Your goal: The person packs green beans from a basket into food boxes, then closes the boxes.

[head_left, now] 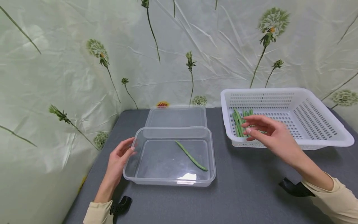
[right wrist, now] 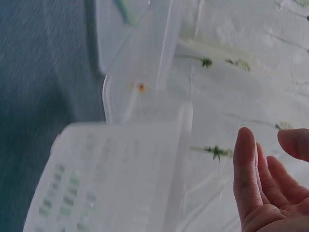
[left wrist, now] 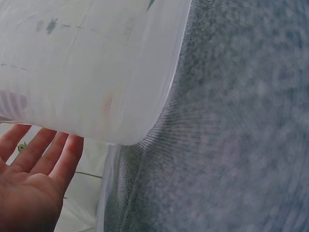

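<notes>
My left hand [head_left: 116, 163] is at the left side of a clear plastic container [head_left: 156, 180], its fingertips right at the wall and rim. The left wrist view shows its fingers [left wrist: 58, 157] extended, tips against the container's side. One green bean [head_left: 191, 156] lies slantwise inside the container. Over the front left part of a white perforated basket [head_left: 316, 143] hovers my right hand [head_left: 272, 137], fingers loosely bent and nothing between them. Several green beans [head_left: 237, 123] lie in the basket's left end, partly hidden by that hand. The right wrist view shows thumb and fingers apart.
Behind the container lies a flat clear lid [head_left: 177, 116], partly covered by it. Everything stands on a grey cloth-covered table [head_left: 223, 193]. A wrinkled sheet with a dandelion print [head_left: 167, 77] hangs along the back and left.
</notes>
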